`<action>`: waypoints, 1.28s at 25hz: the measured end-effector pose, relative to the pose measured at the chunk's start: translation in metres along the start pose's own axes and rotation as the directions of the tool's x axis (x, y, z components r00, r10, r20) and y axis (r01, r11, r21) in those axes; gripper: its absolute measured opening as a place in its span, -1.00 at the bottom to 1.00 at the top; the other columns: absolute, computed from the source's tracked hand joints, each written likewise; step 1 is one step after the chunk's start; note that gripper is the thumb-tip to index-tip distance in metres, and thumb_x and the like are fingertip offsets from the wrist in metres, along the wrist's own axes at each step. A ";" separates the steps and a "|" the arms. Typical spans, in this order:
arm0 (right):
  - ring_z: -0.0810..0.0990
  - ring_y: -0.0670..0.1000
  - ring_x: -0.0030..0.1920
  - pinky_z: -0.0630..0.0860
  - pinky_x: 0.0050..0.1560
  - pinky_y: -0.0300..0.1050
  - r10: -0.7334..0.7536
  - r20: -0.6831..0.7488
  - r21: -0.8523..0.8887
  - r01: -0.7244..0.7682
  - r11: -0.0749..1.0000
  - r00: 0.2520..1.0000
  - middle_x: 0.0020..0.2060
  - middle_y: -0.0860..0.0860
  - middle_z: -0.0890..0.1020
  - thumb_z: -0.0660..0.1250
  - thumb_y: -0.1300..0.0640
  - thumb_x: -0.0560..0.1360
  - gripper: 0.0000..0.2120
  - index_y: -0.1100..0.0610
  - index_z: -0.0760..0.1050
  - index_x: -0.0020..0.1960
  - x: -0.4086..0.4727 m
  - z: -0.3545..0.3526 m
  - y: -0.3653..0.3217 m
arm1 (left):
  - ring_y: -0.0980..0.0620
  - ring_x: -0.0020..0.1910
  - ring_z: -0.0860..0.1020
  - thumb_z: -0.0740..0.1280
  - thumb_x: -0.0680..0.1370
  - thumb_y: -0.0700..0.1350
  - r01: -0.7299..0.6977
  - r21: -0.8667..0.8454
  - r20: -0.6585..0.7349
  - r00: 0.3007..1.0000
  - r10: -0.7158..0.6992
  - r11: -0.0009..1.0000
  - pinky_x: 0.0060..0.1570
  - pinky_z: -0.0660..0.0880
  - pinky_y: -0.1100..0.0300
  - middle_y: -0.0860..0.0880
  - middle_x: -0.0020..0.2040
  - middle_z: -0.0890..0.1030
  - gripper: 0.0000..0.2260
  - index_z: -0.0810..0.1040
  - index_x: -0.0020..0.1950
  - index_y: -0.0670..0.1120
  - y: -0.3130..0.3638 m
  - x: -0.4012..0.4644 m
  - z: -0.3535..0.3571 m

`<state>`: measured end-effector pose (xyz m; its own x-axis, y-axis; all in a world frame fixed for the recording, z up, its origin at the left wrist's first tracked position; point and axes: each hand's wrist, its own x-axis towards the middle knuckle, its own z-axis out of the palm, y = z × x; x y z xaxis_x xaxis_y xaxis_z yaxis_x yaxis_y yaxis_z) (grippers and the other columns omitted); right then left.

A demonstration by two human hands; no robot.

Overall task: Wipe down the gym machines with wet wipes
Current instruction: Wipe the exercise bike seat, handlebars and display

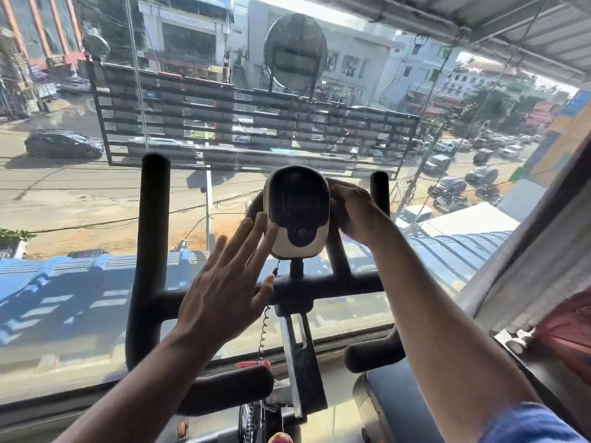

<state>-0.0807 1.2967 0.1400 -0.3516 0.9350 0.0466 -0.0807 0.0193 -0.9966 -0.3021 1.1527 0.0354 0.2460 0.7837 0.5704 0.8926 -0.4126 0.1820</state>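
Hands frame the exercise bike's console (299, 212): left hand (224, 282) flat, fingers straight against its left edge, seemingly to steady it, while right hand (353, 212) curls behind its right side, any wet wipe hidden.

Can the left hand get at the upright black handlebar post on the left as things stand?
Probably yes. The left hand is open by the console, fingers straight, holding nothing, and nothing stands between it and the post.
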 end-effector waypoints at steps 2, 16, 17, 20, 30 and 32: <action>0.55 0.06 -0.33 0.50 -0.27 -0.07 0.097 -0.028 -0.062 -0.099 0.993 0.995 -0.37 0.14 0.53 0.20 0.28 0.59 -0.71 0.20 0.60 -0.24 -0.006 -0.013 0.016 | -0.01 0.68 -0.07 0.10 0.66 0.12 0.004 -0.008 -0.003 1.000 -0.004 1.000 0.59 0.15 -0.19 -0.02 0.70 -0.11 -0.31 -0.14 0.70 0.00 0.000 -0.001 0.000; 0.54 0.11 -0.30 0.46 -0.18 -0.04 0.256 0.028 -0.101 -0.252 0.962 0.966 -0.30 0.18 0.56 0.12 -0.52 0.50 -0.24 0.21 0.56 -0.20 -0.010 -0.001 0.009 | 0.00 0.68 -0.09 0.22 0.65 0.04 0.019 -0.011 0.013 1.000 -0.019 1.000 0.59 0.12 -0.12 -0.03 0.71 -0.09 -0.27 -0.13 0.70 -0.01 0.001 -0.001 0.001; 0.53 0.13 -0.29 0.49 -0.19 -0.02 0.286 0.022 -0.101 -0.283 0.954 0.958 -0.29 0.20 0.54 0.11 -0.51 0.52 -0.24 0.21 0.56 -0.15 -0.017 -0.005 0.020 | 0.00 0.68 -0.09 0.22 0.66 0.04 0.011 -0.020 0.024 1.000 -0.011 1.000 0.59 0.11 -0.11 -0.02 0.71 -0.10 -0.27 -0.13 0.70 0.00 0.001 0.000 0.000; 0.54 0.16 -0.31 0.46 -0.23 -0.03 0.258 -0.063 -0.409 -0.260 0.875 0.964 -0.36 0.16 0.55 -0.09 -0.43 0.63 -0.22 0.20 0.54 -0.19 -0.050 -0.013 0.043 | 0.00 0.68 -0.07 0.18 0.68 0.10 -0.015 0.020 0.046 0.999 0.014 1.000 0.62 0.07 -0.12 -0.03 0.71 -0.13 -0.30 -0.11 0.70 -0.04 -0.003 -0.008 -0.005; 0.64 -0.16 -0.19 0.52 -0.14 -0.34 -0.532 -0.251 -0.905 -0.001 0.425 0.809 -0.17 -0.14 0.69 0.36 0.10 0.63 -0.91 0.04 0.65 0.08 -0.132 -0.001 0.069 | -0.07 0.66 0.08 0.05 0.62 0.31 0.070 0.265 0.129 0.986 -0.107 0.962 0.55 0.04 -0.25 -0.08 0.70 -0.03 -0.22 -0.02 0.70 -0.10 -0.021 -0.073 -0.014; 0.61 -0.10 -0.12 0.44 -0.10 -0.54 -0.614 -0.244 -0.926 0.008 0.377 0.751 -0.03 0.00 0.63 0.39 0.22 0.61 -0.87 0.16 0.65 0.13 -0.139 0.020 0.086 | -0.08 0.66 0.08 0.07 0.61 0.31 0.065 0.285 0.127 0.986 -0.105 0.956 0.56 0.02 -0.27 -0.09 0.70 0.01 -0.23 0.05 0.69 -0.11 -0.024 -0.075 -0.014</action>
<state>-0.0577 1.1609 0.0493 0.0126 0.7767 0.6297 0.8307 0.3425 -0.4390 -0.3473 1.0977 -0.0004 0.1971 0.8750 0.4422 0.9772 -0.2114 -0.0171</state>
